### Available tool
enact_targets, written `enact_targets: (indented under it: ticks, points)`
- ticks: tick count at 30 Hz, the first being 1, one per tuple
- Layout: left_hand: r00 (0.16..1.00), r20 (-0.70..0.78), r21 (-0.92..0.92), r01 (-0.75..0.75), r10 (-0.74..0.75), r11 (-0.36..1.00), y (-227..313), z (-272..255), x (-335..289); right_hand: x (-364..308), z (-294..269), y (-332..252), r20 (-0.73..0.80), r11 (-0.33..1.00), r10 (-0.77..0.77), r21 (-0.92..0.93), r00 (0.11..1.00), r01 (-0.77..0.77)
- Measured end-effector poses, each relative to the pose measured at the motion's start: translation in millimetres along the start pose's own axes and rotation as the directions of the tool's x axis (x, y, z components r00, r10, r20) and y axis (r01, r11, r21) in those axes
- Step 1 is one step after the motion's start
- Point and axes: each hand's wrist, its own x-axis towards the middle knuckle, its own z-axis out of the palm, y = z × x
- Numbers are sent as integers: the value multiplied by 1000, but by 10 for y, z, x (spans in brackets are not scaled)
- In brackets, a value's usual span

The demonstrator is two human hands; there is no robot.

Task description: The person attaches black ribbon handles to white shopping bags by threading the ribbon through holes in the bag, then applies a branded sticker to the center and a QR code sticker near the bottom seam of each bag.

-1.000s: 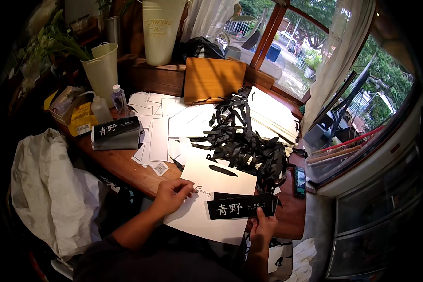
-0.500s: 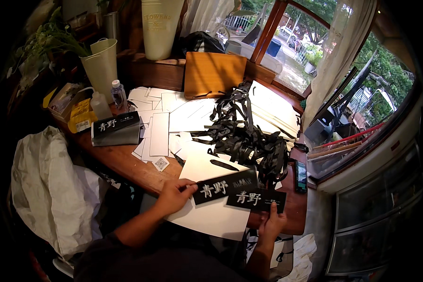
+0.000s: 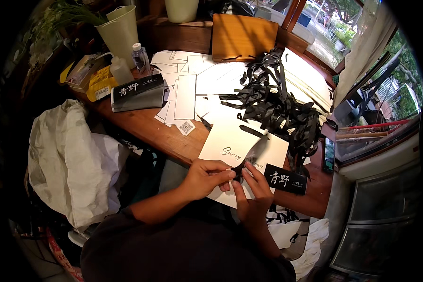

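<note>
Over a white paper bag (image 3: 216, 141) with script lettering, my left hand (image 3: 207, 177) and my right hand (image 3: 254, 188) are close together. Both pinch a black printed label (image 3: 240, 168), its body bent and partly hidden by the fingers. A pale curled piece (image 3: 257, 144) rises behind the fingertips; I cannot tell whether it is the label's underside or a backing sheet. A second black label (image 3: 286, 179) lies flat to the right of my right hand, at the bag's edge. A heap of black ribbon handles (image 3: 286, 103) sits beyond the bag.
A stack of black labels (image 3: 138, 93) rests at the table's left, near a squeeze bottle (image 3: 121, 70) and a clear bottle (image 3: 140, 58). White paper pieces (image 3: 185, 96) spread across the middle. A phone (image 3: 329, 155) lies at the right edge. A white sack (image 3: 75, 164) stands left.
One label lies put down at the right, released by my right hand. The hands have come together on the other label, now bent. The view has shifted downward and left.
</note>
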Motion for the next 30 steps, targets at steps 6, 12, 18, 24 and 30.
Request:
enact_targets:
  ticks: [6,12,18,24,30]
  points:
    - [996,82,78,-51,44,996,-1,-164,-84,4,42,-41,6,993,14,117,1000,-15]
    - [940,247,376,-316,234,871,130,-122,-85,-4,1,-16,25,975,-44,219,999,37]
    - [856,357,538,-515,373,668,261,-29,-100,-22,-104,-63,75,974,15,226,997,-32]
    - [875,318,523,-483,365,702,305,-9,-143,11,-68,-45,48,971,-1,237,999,-11]
    - [835,402,436,-535,375,724,270,24,-98,-144,-85,134,-3,963,-54,263,999,53]
